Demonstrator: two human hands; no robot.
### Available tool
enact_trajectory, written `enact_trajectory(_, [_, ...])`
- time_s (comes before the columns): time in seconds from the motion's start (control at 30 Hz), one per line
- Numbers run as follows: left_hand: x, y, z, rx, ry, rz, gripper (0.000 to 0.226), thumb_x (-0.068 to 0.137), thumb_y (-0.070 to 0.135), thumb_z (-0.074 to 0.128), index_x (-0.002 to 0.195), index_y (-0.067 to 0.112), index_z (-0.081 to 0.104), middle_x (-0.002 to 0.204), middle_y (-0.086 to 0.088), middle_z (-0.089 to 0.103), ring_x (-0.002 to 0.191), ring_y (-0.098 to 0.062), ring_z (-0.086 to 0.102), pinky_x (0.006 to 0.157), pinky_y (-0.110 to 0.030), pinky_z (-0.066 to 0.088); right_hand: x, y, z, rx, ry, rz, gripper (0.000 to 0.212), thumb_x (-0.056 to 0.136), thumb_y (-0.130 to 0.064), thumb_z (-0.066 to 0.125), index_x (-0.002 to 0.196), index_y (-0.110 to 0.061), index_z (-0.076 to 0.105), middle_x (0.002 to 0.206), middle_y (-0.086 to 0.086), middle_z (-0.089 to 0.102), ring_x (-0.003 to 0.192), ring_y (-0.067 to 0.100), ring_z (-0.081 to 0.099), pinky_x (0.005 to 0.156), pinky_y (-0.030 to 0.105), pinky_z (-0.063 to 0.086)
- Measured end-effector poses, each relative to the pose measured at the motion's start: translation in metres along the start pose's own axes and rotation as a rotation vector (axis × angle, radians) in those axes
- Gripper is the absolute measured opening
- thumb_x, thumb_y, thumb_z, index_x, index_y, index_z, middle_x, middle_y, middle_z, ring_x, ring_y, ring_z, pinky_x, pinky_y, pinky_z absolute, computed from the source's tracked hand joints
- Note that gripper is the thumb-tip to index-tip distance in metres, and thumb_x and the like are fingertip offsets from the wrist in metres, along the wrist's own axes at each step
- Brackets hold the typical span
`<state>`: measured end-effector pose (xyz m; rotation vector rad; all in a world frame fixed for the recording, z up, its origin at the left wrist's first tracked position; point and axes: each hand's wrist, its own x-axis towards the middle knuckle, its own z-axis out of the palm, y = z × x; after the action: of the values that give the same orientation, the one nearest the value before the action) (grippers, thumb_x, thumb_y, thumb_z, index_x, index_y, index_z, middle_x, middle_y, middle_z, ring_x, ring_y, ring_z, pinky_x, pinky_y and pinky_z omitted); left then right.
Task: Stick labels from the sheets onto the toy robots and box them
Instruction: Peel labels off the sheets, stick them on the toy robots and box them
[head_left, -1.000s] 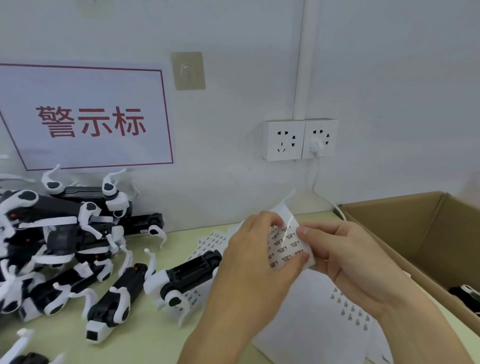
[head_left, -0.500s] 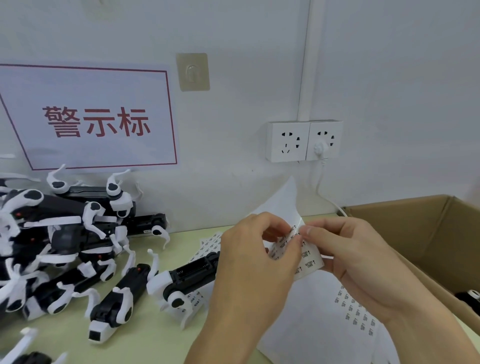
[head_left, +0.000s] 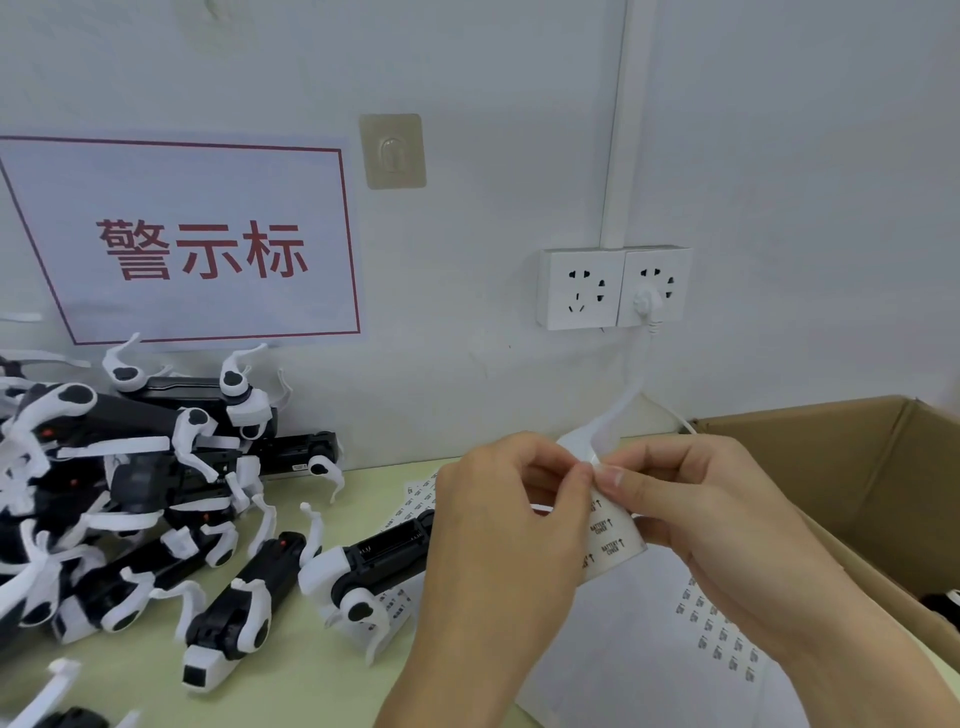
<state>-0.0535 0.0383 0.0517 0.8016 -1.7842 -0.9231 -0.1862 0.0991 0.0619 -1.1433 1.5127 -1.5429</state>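
Both my hands hold a small white label sheet (head_left: 609, 540) up above the table, bent over so its printed side faces me. My left hand (head_left: 498, 525) pinches its top edge from the left, and my right hand (head_left: 696, 514) pinches it from the right, fingertips meeting at the fold. A black-and-white toy robot (head_left: 363, 566) lies on the table just left of my left wrist. More toy robots (head_left: 114, 499) are heaped at the left. An open cardboard box (head_left: 841, 467) stands at the right.
Larger label sheets (head_left: 675, 649) lie flat on the pale green table under my hands. On the wall behind are a red-lettered sign (head_left: 202, 244), an adhesive hook (head_left: 393, 150) and a double socket (head_left: 615, 286) with a white cable plugged in.
The sheet has been bent further over; its free upper end now curls up behind my fingers. My fingertips have closed together at its top edge.
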Motion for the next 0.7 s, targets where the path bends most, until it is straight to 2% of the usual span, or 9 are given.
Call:
enact_trajectory(0.07, [0.0000,0.0002,-0.0002,0.009,0.005,-0.011,0.017,0.086,0.019,0.071,0.070,0.024,0.073,0.066,0.016,0.071,0.067,-0.001,0.068,0.064,-0.021,0.055,0.0000,-0.0001,0.0009,-0.043,0.011,-0.010,0.014,0.089,-0.008,0.067,0.080,-0.001,0.077,0.081,0.020,0.075,0.078,0.035,0.073,0.081,0.048,0.057])
enact_trajectory(0.17, [-0.0003,0.0006,0.0000,0.037,0.027,-0.013,0.019,0.087,0.021,0.070,0.069,0.025,0.072,0.065,0.017,0.070,0.068,-0.004,0.068,0.068,-0.030,0.058,-0.0011,-0.0008,0.0017,-0.081,0.018,-0.016,0.015,0.090,-0.008,0.067,0.080,-0.003,0.078,0.079,0.018,0.075,0.077,0.034,0.074,0.083,0.049,0.058])
enact_trajectory(0.27, [-0.0022,0.0016,0.0014,0.056,0.035,-0.026,0.018,0.087,0.024,0.069,0.069,0.028,0.071,0.065,0.019,0.069,0.078,-0.011,0.069,0.073,-0.036,0.058,-0.0019,-0.0014,0.0023,-0.095,0.018,-0.016,0.015,0.090,-0.009,0.067,0.080,-0.005,0.078,0.079,0.018,0.075,0.078,0.035,0.074,0.086,0.051,0.058])
enact_trajectory(0.33, [-0.0034,0.0028,0.0023,0.065,0.048,-0.025,0.016,0.085,0.025,0.070,0.069,0.027,0.071,0.065,0.019,0.069,0.078,-0.010,0.069,0.070,-0.033,0.058,-0.0019,-0.0014,0.0027,-0.096,0.019,-0.015,0.015,0.090,-0.008,0.067,0.081,-0.005,0.079,0.080,0.018,0.076,0.079,0.035,0.073,0.087,0.052,0.058])
enact_trajectory(0.43, [-0.0029,0.0045,0.0026,0.034,0.073,-0.031,0.014,0.082,0.022,0.072,0.067,0.023,0.071,0.064,0.017,0.070,0.061,-0.001,0.067,0.059,-0.021,0.056,-0.0018,-0.0014,0.0032,-0.085,0.013,-0.017,0.016,0.090,-0.008,0.067,0.081,-0.005,0.079,0.080,0.018,0.076,0.078,0.034,0.074,0.085,0.049,0.058])
enact_trajectory(0.5, [-0.0015,0.0046,0.0015,-0.031,0.067,-0.074,0.015,0.081,0.019,0.072,0.066,0.021,0.071,0.062,0.013,0.070,0.057,-0.002,0.067,0.055,-0.017,0.054,-0.0016,-0.0013,0.0026,-0.073,0.012,-0.018,0.015,0.089,-0.008,0.067,0.080,-0.006,0.079,0.079,0.018,0.075,0.076,0.032,0.073,0.081,0.046,0.058])
enact_trajectory(0.6, [0.0009,0.0031,-0.0016,-0.124,0.032,-0.160,0.015,0.081,0.018,0.071,0.067,0.018,0.073,0.064,0.006,0.072,0.061,-0.008,0.070,0.057,-0.020,0.056,-0.0014,-0.0008,0.0008,-0.047,-0.003,-0.014,0.013,0.087,-0.010,0.069,0.080,-0.005,0.079,0.079,0.018,0.076,0.074,0.029,0.073,0.076,0.041,0.057])
enact_trajectory(0.7, [0.0026,0.0021,-0.0042,-0.183,-0.005,-0.212,0.015,0.084,0.017,0.070,0.069,0.017,0.075,0.068,0.003,0.074,0.067,-0.013,0.072,0.068,-0.029,0.061,-0.0011,0.0010,-0.0015,-0.039,-0.008,-0.014,0.013,0.087,-0.011,0.069,0.080,-0.006,0.079,0.079,0.017,0.076,0.074,0.028,0.074,0.076,0.040,0.057])
